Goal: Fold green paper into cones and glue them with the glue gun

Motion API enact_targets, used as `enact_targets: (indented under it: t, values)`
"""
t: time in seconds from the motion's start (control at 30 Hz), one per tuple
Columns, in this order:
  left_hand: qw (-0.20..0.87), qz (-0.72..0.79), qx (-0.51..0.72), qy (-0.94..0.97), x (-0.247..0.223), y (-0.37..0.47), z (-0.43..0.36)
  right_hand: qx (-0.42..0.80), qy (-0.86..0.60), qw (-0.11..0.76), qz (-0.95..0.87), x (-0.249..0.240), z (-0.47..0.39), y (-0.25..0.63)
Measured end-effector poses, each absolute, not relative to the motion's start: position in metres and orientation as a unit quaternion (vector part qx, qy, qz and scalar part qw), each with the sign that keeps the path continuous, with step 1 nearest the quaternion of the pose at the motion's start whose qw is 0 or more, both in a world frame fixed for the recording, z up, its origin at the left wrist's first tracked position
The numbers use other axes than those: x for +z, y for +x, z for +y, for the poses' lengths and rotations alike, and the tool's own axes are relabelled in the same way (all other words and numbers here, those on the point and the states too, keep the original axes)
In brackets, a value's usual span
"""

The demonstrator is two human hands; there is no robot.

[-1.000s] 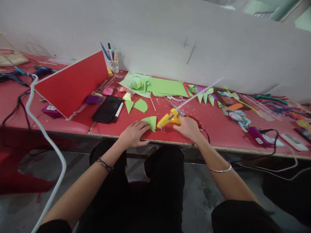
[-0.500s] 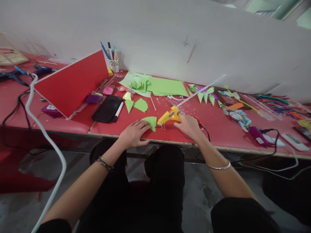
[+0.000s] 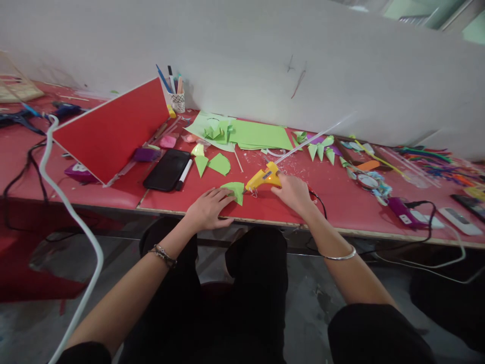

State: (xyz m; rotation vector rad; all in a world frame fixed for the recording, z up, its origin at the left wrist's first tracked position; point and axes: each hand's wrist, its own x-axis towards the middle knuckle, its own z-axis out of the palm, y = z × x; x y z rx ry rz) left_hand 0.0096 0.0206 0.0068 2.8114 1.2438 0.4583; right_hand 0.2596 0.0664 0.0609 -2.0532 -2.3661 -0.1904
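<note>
My left hand [image 3: 209, 207] lies flat at the table's front edge, its fingertips resting on a fan-shaped piece of green paper [image 3: 238, 192]. My right hand [image 3: 294, 194] is wrapped round the grip of a yellow hot glue gun [image 3: 264, 177]. The nozzle points left, right at the paper's right edge; I cannot tell whether it touches. A long clear glue stick [image 3: 314, 139] sticks out of the gun's back, up and to the right. Just behind lie another cut green paper piece [image 3: 220, 165] and a folded green cone [image 3: 201, 165].
A black phone [image 3: 167, 170] and a marker [image 3: 184, 175] lie left of the paper, near a standing red board [image 3: 117, 131]. Green sheets [image 3: 261, 135] and a pen cup [image 3: 177, 102] stand along the wall. To the right are small paper cones [image 3: 320, 151] and a purple power strip [image 3: 406, 213].
The glue gun in my right hand has tipped and shifted very slightly, its glue stick swinging a little. My left hand and the paper have stayed in place.
</note>
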Motion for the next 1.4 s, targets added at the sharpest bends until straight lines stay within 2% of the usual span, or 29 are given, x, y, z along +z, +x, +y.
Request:
enact_targets:
  t: [1.4]
  values:
    - [0.011, 0.408, 0.134, 0.903, 0.007, 0.009, 0.02, -0.093, -0.664, 0.014, -0.742, 0.062, 0.081, 0.252]
